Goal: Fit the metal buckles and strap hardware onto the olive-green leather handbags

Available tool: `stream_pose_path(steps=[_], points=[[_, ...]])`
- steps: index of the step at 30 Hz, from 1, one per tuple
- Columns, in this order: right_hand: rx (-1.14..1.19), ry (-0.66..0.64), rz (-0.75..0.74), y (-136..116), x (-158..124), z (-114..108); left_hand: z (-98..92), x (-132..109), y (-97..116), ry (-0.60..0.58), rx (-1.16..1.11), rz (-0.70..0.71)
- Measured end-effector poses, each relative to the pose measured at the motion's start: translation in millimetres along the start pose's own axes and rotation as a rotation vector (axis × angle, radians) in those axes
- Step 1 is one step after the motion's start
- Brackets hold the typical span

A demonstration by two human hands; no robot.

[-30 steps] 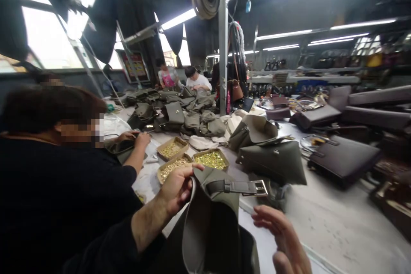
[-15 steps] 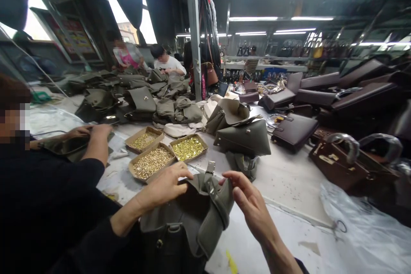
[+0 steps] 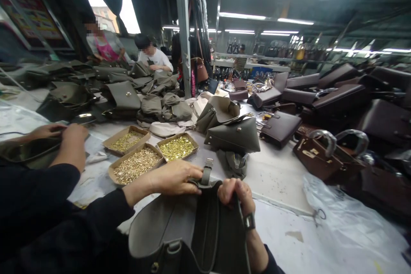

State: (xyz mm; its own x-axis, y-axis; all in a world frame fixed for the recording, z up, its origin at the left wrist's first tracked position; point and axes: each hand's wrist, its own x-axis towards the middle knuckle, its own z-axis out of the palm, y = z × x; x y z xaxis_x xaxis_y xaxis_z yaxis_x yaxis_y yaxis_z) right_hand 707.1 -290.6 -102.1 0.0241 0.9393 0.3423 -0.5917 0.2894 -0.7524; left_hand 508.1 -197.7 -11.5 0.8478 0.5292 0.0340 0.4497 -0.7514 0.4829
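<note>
A grey-green handbag (image 3: 167, 222) stands open in front of me, its dark inside showing. My left hand (image 3: 176, 177) grips the bag's far rim, thumb inside and fingers over the edge, beside a short buckled strap (image 3: 207, 173) that sticks up. My right hand (image 3: 237, 195) is closed on the rim at the right, knuckles up, with a dark watch on the wrist. A round metal stud (image 3: 154, 267) shows on the bag's near side. The lower part of the bag lies outside the picture.
Beyond my left hand lie cardboard trays of small gold fittings (image 3: 138, 165). Another grey-green bag (image 3: 234, 137) stands behind the handbag. Dark brown handbags (image 3: 317, 158) and clear plastic (image 3: 346, 209) are at right. A co-worker's hands (image 3: 72, 137) hold a bag at left.
My right hand has gone from open beside the bag to closed on its rim. The flap that hung over the right side has been raised, and the bag's inside shows more. My view has swung right.
</note>
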Motion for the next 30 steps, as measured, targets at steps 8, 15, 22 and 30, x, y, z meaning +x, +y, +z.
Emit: stream_pose_path(steps=[8,15,22,30], points=[[-0.219,-0.126,0.052,-10,-15,-36,21.4,2,-28,0.031,-0.395,-0.091],[-0.47,0.058,0.004,-2,-20,-55,66.9,-5,-35,0.45,-0.325,-0.278],[-1.153,0.485,-0.062,-8,13,-108,79.6,-12,-34,0.473,-0.203,-0.366],[-1.188,0.275,-0.098,10,33,-115,69.0,-7,-16,0.484,-0.12,-0.41]])
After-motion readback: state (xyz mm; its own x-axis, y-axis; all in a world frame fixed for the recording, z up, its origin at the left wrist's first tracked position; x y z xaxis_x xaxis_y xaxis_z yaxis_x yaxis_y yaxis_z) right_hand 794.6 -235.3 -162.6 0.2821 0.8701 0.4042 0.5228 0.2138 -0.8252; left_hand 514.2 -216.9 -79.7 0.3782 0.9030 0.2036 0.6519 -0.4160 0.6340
